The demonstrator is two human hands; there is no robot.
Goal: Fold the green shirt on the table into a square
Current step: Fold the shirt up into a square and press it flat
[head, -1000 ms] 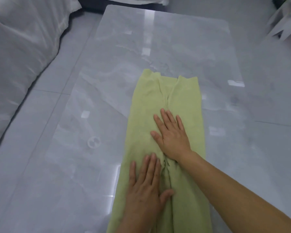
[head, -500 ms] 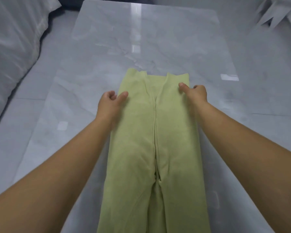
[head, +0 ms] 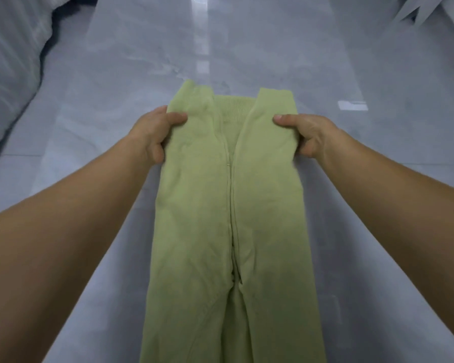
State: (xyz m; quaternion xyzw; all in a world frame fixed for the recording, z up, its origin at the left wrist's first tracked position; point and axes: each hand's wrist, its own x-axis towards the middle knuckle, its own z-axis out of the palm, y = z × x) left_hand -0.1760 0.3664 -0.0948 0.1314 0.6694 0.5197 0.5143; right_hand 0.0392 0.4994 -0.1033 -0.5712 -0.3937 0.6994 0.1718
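Glossy grey marble table [head: 131, 158] filling most of the view, with window light streaked down its middle toward the far edge. At the far left, off the table's left edge, a pale grey cushion [head: 8, 74]. Along the table's centre line, the green shirt [head: 202, 218], already folded into a long narrow strip with both side panels turned inward to meet at a seam down the middle; near end running off the bottom of the frame at the near edge, far end lying about midway to the far edge, ribbed collar band showing between two raised shoulder corners. Left hand [head: 152, 134] clamped on the strip's left border just below the far left corner, thumb on top of the cloth, fingers curled beneath. Right hand [head: 307, 134] clamped likewise on the right border, thumb pressed on top, fingers tucked under. Both forearms bare, reaching in from the near corners, well apart, one either side of the strip.
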